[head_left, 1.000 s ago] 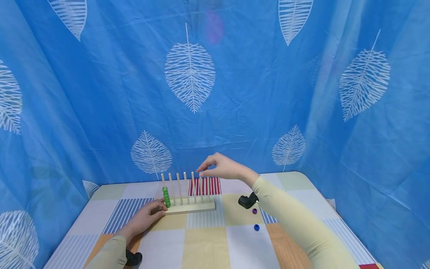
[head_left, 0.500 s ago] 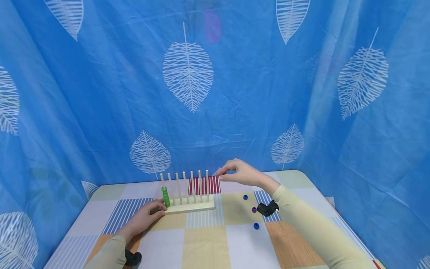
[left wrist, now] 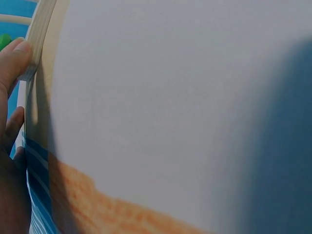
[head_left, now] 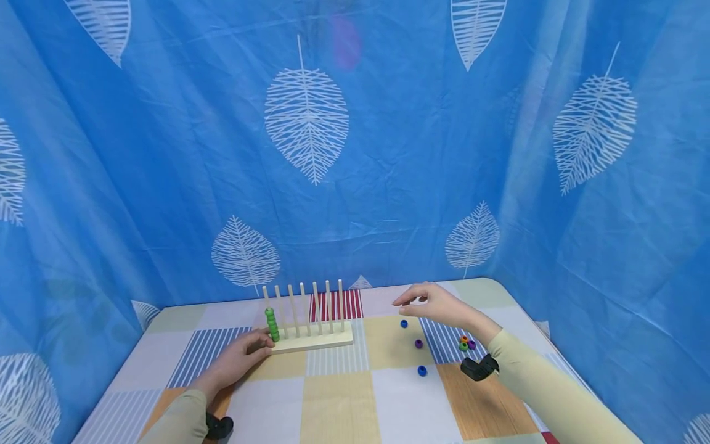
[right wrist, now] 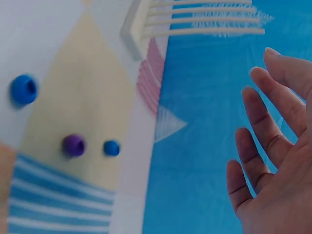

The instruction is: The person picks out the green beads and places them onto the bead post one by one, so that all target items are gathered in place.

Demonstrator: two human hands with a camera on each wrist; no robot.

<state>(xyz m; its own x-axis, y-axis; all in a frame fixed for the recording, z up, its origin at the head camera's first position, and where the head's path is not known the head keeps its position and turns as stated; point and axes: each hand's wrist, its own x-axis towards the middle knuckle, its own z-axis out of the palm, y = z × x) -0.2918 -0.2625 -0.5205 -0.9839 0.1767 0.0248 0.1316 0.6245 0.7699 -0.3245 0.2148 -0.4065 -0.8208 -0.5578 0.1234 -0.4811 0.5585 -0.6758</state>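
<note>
A pale wooden peg stand with several upright pegs stands toward the back of the table. Green beads are stacked on its leftmost peg. My left hand grips the left end of the base, thumb at the front edge; in the left wrist view the thumb lies against the wood. Raised to the right of the stand, my right hand has loosely bent fingers and holds nothing. Below it lie a blue bead and a purple bead, with another blue bead nearer the front.
By the right wrist sits a small cluster of beads: orange, green and purple. A patchwork cloth covers the table. Blue curtains with white leaves hang behind and at both sides.
My right hand has moved right and down, away from the pegs. A blue bead and then the small cluster came into sight as the arm shifted. The left hand stays on the base.
</note>
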